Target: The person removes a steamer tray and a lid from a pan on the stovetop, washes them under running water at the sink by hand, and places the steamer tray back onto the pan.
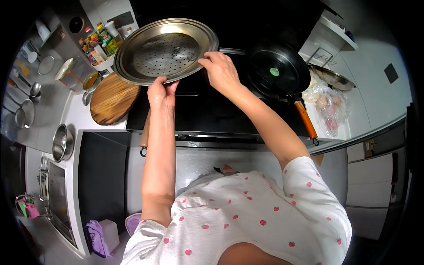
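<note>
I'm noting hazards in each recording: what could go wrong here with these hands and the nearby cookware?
The perforated tray might tip: the left hand has its near rim and the right hand its right rim, with no hand at the far side.

Swung left, it could knock the bottles beside it.

The frying pan has its wooden handle pointing toward the person, so the right arm might catch it.

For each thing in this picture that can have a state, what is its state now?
Tray: raised, held
Left hand: gripping tray's rim
Right hand: fingers at tray's rim
Black pan: on stove, uncovered
Board: on counter
Bowl: uncovered
Bottles: upright
Ladles: hanging
Bag: crumpled, something inside; whether tied, unclear
</note>
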A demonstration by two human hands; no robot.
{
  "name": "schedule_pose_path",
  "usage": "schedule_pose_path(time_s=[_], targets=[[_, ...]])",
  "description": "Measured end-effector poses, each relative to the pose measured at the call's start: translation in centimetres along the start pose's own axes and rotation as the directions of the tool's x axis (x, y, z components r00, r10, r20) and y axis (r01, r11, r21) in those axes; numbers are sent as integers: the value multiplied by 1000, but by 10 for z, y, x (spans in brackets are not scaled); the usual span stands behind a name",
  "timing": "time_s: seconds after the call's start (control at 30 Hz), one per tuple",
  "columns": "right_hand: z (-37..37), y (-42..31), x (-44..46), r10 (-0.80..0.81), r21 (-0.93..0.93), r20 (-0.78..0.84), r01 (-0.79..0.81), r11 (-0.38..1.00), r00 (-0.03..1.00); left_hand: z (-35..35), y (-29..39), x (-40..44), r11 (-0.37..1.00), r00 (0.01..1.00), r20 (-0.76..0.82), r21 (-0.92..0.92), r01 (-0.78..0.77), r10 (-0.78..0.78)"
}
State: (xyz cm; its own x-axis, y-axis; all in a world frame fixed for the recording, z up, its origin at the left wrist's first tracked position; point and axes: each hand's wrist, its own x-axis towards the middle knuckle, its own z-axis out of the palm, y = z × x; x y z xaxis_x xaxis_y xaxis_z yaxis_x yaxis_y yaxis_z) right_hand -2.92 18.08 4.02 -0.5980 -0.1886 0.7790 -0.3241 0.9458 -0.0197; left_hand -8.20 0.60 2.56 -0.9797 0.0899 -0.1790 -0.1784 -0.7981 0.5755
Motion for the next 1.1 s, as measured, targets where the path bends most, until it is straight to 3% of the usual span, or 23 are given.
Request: schedule_pose_path(time_s=[0.2,0.53,0.8,0.93,1.0,1.1], targets=[[-7,-1,-2,168,90,-43,-164,982,985,-2,-2,1,999,1000,23,-30,21,-21],[-18,-3,-7,277,199,14,-274,941,961,4,-5,-4,977,988,-4,-155,149,-151],[-8,-5,-8,502,330,38,-485,810,864,2,-7,0,972,982,11,-146,186,-187],[-5,-3,-7,474,277,34,-464,841,880,-4,-10,3,977,987,36,-142,158,-154],[-4,-4,-4,398,101,22,-398,912,917,-7,-10,3,976,988,28,-150,156,-154],[0,-7,1,351,90,8,-351,932,936,-14,-10,2,986,992,30,-114,121,-118]])
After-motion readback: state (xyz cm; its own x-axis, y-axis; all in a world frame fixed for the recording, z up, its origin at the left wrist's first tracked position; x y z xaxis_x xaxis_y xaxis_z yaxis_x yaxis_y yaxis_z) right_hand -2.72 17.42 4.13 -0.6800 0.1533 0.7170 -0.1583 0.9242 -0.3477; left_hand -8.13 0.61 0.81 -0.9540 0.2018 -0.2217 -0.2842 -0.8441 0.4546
